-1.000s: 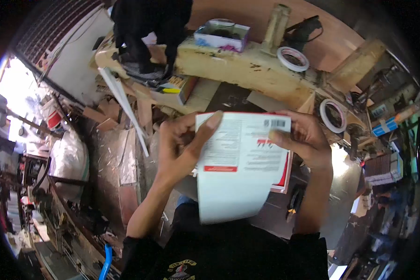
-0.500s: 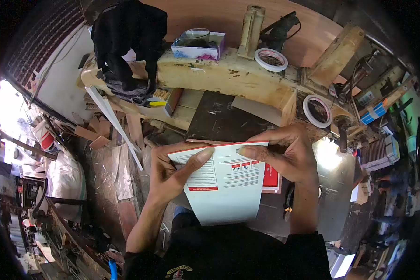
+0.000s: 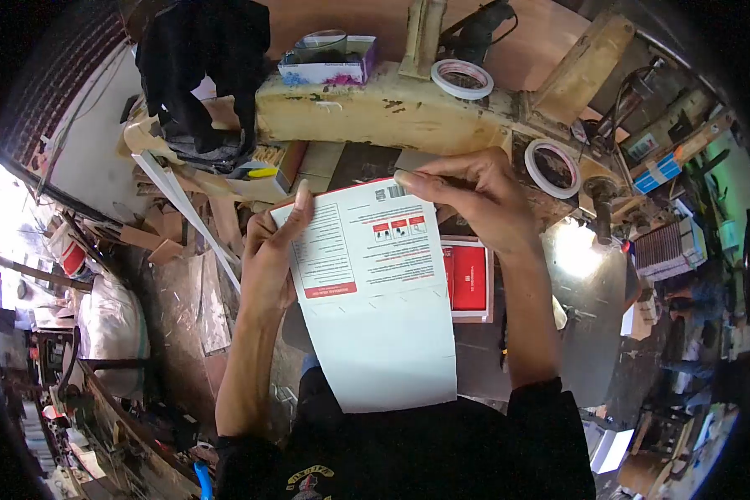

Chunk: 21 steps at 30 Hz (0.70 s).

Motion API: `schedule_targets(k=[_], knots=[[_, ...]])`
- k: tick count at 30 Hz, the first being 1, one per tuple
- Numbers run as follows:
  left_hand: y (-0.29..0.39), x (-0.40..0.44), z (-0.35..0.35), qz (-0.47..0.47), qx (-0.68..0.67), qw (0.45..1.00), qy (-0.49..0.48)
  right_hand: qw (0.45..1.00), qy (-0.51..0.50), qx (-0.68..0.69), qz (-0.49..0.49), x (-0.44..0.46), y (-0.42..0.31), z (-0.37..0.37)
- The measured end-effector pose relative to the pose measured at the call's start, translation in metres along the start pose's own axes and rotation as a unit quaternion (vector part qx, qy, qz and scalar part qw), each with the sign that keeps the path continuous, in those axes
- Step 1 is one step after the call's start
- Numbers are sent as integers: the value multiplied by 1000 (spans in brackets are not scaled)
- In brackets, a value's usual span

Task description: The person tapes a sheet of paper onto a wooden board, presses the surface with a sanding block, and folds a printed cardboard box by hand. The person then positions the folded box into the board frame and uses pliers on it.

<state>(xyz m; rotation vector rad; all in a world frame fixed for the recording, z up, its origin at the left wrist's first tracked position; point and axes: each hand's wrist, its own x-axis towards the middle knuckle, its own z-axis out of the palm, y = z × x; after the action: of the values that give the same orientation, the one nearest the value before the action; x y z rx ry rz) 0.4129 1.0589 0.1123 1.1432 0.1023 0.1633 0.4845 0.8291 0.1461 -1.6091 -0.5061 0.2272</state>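
Starting at the left, you've got a pale sack slumped by the floor clutter, and a long white strip leaning on a slant, its far end up against the bench. The black cloth is draped at the bench's far left side, I guess to keep it off the work surface.

Your left hand has the printed sheet pinched near its far left corner — thumb flat on the face, fingers tucked behind. The sheet sits between your hands, right in front of your chest. Holding it up at the far edge probably keeps most of the print uncovered and lets the blank part hang toward you.

A little farther right, one tape roll lies flat on the bench, so it shouldn't roll off. The red item sits in a pale-edged frame just right of the sheet, partly covered by it. Your right hand has its thumb at the far right corner, closed on the sheet too — though the fingers behind are mostly hidden, so I can't swear how they're set. Past that there's a second tape roll, then a blue pack.
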Motion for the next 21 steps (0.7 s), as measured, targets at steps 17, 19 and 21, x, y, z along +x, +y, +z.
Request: schedule_targets(k=[17, 19, 21], knots=[[13, -25, -3, -3, 226, 974, -29, 924, 207, -276, -167, -15, 2, -8], [17, -19, -10, -6, 148, 988, 30, 864, 202, -377, -265, -30, 2, -8], [20, -19, -18, -14, 144, 989, 34, 787, 68, -551, -268, -51, -9, -2]])
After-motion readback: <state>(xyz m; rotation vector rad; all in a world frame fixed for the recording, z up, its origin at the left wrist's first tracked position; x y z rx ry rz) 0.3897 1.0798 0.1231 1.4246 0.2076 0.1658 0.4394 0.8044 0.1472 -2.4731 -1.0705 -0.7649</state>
